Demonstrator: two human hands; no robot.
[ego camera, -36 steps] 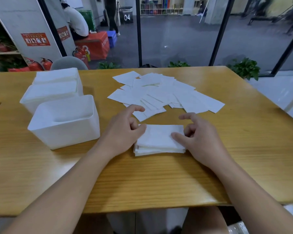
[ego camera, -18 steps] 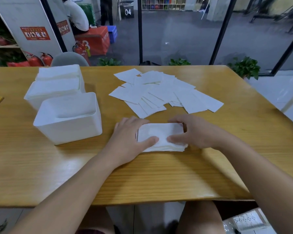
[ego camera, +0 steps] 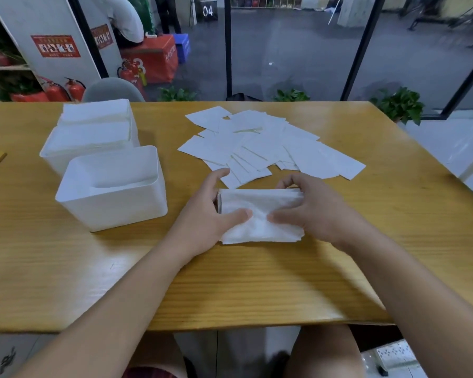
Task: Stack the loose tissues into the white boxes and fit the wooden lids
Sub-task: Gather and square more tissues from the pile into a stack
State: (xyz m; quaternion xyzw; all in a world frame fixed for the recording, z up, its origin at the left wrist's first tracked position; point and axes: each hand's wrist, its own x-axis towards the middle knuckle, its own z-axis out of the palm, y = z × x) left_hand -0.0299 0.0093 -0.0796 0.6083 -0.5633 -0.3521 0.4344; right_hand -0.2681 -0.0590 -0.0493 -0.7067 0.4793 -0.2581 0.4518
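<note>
Both hands, left hand (ego camera: 206,214) and right hand (ego camera: 316,211), grip tissue stack (ego camera: 260,216), fingers pinching ends. Tip: keep edges squared, lift level, lower flat into nearest white box (ego camera: 112,195).

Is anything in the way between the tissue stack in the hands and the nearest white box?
Nothing visible. Both the left hand and right hand grip the tissue stack; only bare table lies between it and the open white box to its left.
</note>
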